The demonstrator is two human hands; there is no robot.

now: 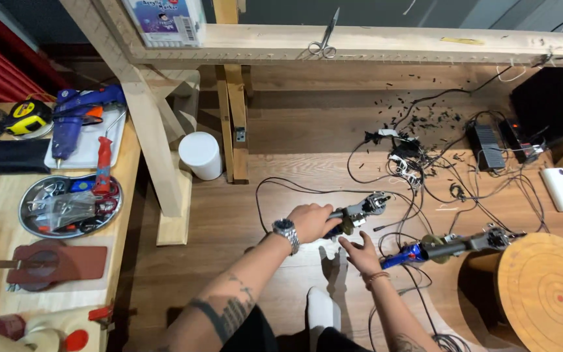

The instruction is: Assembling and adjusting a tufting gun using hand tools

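Note:
My left hand (311, 221), with a metal wristwatch (286, 230) on the wrist, is closed around the handle of a corded power tool (360, 211) with a grey metal head, held above the wooden floor. My right hand (361, 251) is just below it, fingers spread, touching nothing firmly, next to the blue handle of a second power tool (451, 248) that lies across a round wooden stool (548, 290). Black cables (418, 189) run from both tools across the floor.
A workbench at the left carries a blue glue gun (73, 117), a tape measure (27, 117), a metal tray of small parts (70, 205) and a brown leather piece (60, 264). Scissors (324, 40) hang on a wooden frame. A white cylinder (200, 155), power adapters and cable scraps lie on the floor.

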